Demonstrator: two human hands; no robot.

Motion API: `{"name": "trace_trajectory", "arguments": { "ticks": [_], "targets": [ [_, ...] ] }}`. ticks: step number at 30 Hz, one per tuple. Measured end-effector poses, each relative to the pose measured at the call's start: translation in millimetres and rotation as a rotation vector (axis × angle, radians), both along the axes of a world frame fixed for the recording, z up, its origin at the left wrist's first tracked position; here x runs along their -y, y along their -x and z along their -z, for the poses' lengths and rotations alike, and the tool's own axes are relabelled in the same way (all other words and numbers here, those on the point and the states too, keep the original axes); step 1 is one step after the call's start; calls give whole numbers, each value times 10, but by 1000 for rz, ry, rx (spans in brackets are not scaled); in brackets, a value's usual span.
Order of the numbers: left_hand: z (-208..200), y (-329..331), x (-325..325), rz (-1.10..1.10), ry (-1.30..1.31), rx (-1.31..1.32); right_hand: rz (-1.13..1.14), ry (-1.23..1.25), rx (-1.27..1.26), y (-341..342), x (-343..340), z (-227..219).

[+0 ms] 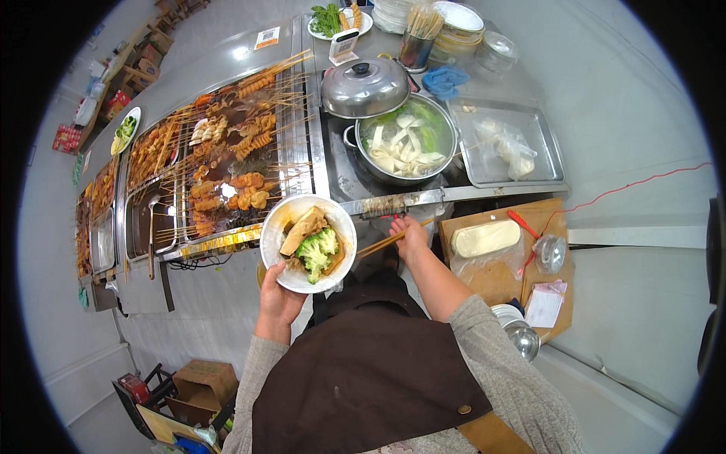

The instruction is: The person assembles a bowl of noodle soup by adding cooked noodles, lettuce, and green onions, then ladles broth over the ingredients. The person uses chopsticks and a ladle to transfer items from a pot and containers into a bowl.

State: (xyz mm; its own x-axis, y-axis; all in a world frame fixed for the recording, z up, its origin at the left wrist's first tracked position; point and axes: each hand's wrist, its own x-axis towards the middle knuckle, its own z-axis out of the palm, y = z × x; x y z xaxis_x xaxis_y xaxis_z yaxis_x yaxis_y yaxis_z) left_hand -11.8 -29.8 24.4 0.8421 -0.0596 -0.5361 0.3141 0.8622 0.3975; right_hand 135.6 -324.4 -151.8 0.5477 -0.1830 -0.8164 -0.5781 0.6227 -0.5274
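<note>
Before you stretches a stainless steel counter (197,64), its left side lined with rows of skewered food (253,136), browned and glistening in dark liquid. On the right, a rectangular metal tray (541,129) carries a knotted clear plastic bag (516,151) with pale contents. Beside it sits a steel pot (404,180) of broad white strips (408,151) and bright greens, with a domed metal lid (367,89), topped by a dark knob, just behind it to the left.

Closest to you, between the counter's near edge and your brown apron (363,363), is the round white bowl (344,219), its inner wall streaked with brown sauce. Your left hand (280,299) is clamped on the bowl's lower left, thumb on the rim; the other fingers are mostly hidden beneath. Your right hand (412,238), apart from the left, is closed around a pair of wooden chopsticks (382,244), tips pointing left toward the bowl; whether they touch it, you cannot tell from here. Inside, a frilly, vivid green broccoli floret (318,251) lies right of a thick, beige-topped slab of food (302,231) with a browned, sauce-soaked side.
</note>
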Motion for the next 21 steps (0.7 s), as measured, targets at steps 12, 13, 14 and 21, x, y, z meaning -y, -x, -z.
{"name": "trace_trajectory", "arguments": {
  "ticks": [12,13,14,21],
  "targets": [
    [100,-59,43,4,-13,5,-13,-12,2,2,2,-25],
    [97,-65,47,5,-9,17,-14,-11,2,-1,4,-15],
    [92,-72,51,3,-12,6,-15,-13,3,-4,8,-3],
    [59,-107,66,-5,-4,13,-18,-24,10,-10,23,47]
  ]
}}
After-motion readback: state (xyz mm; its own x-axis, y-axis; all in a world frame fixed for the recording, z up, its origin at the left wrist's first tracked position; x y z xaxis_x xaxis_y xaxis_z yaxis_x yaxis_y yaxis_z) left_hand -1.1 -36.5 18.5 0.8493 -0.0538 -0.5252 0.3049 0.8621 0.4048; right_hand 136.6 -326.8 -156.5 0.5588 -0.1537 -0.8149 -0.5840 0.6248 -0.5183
